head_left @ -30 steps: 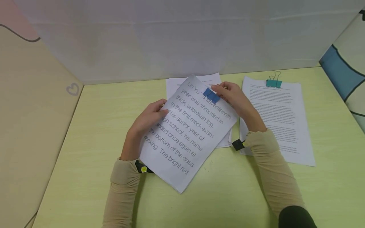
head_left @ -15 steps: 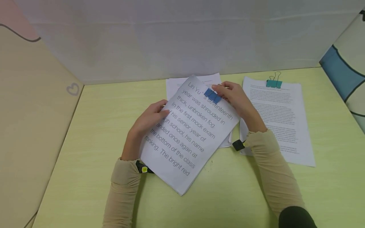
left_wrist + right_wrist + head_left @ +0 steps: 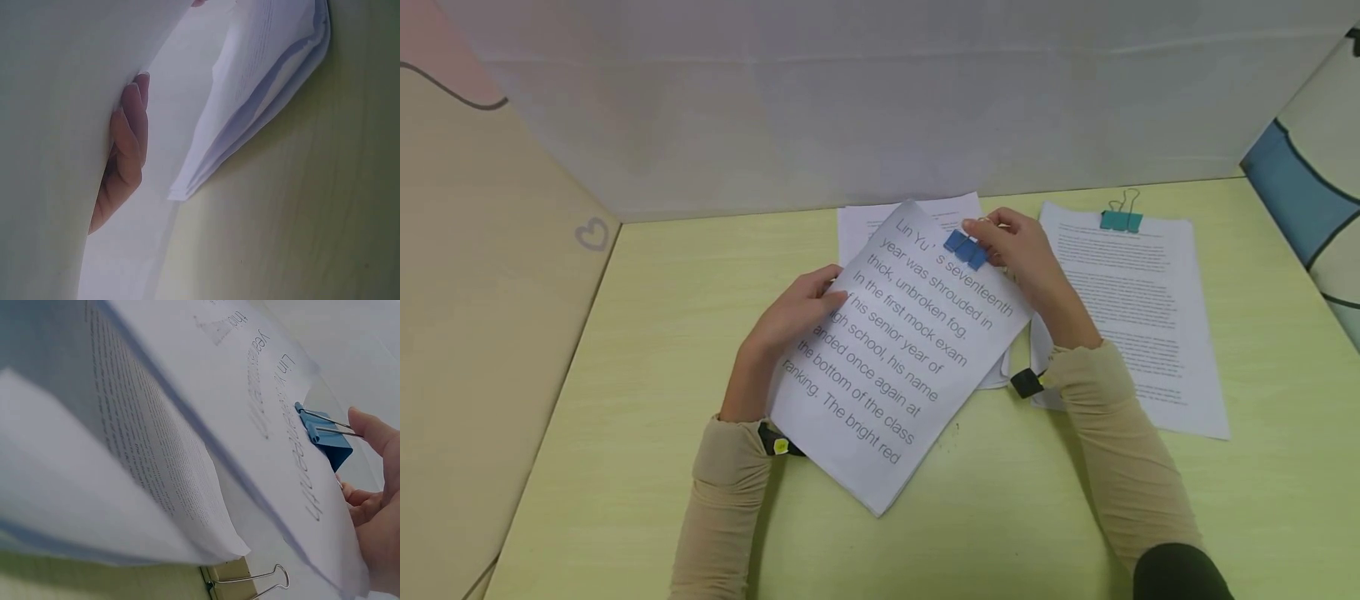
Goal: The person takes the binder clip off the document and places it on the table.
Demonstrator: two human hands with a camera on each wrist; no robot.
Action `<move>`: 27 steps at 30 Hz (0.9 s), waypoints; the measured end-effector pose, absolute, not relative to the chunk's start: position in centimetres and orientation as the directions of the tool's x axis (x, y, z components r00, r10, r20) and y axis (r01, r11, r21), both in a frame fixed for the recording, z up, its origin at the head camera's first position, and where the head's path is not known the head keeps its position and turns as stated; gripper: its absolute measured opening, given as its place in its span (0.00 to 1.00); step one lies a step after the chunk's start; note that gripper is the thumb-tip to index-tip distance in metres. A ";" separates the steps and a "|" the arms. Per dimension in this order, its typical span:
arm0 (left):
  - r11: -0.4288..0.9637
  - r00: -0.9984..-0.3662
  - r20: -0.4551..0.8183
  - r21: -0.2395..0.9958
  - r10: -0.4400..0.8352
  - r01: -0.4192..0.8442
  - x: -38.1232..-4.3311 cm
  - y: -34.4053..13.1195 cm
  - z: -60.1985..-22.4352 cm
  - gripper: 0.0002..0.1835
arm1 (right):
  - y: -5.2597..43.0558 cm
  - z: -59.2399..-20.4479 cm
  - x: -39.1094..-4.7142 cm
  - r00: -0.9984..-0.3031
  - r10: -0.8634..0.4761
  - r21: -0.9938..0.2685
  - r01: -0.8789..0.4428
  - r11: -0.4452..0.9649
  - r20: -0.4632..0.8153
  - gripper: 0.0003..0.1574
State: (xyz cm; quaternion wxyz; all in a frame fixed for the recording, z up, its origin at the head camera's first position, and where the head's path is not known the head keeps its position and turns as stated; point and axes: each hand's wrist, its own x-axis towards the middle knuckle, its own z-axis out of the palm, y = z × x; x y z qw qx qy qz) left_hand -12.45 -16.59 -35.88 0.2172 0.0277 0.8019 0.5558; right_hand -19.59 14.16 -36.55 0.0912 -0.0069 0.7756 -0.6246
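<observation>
A stack of large-print sheets [image 3: 865, 367] is held tilted above the table. My left hand [image 3: 796, 308] grips its left edge, thumb on the front and fingers behind. Curled fingertips [image 3: 128, 137] show past the sheet in the left wrist view. At the top edge, my right hand [image 3: 1021, 254] pinches the wire handles of a blue binder clip [image 3: 966, 249]. The right wrist view shows the thumb on a handle of this binder clip [image 3: 331, 450], whose body sits at the paper's edge. How firmly its jaws bite is not plain.
Behind the held sheets lies another paper stack [image 3: 955, 204], partly covered. At right, a small-print stack [image 3: 1120, 333] carries a teal binder clip [image 3: 1121, 221]. An olive-looking binder clip [image 3: 231, 575] shows low in the right wrist view. A grey-white wall [image 3: 880, 108] stands behind the table.
The blue binder clip has shifted slightly up and right with my right hand, uncovering more of the first printed line. The held sheets have moved slightly right and down.
</observation>
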 end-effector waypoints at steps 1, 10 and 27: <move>0.383 -0.904 -0.320 0.902 0.284 -0.199 -12.5 -16.6 -35.9 0.15 | 14.2 -36.5 -19.6 -0.986 -0.117 -0.974 0.095 0.207 -0.121 0.19; 0.373 -0.901 -0.332 0.902 0.279 -0.217 -12.5 -16.7 -36.0 0.14 | 14.2 -36.4 -19.6 -0.991 -0.067 -0.984 0.104 0.145 -0.114 0.21; 0.414 -0.928 -0.328 0.880 0.180 -0.231 -12.6 -18.3 -35.4 0.14 | 15.0 -36.7 -19.9 -0.996 0.014 -0.989 0.085 -0.121 -0.087 0.19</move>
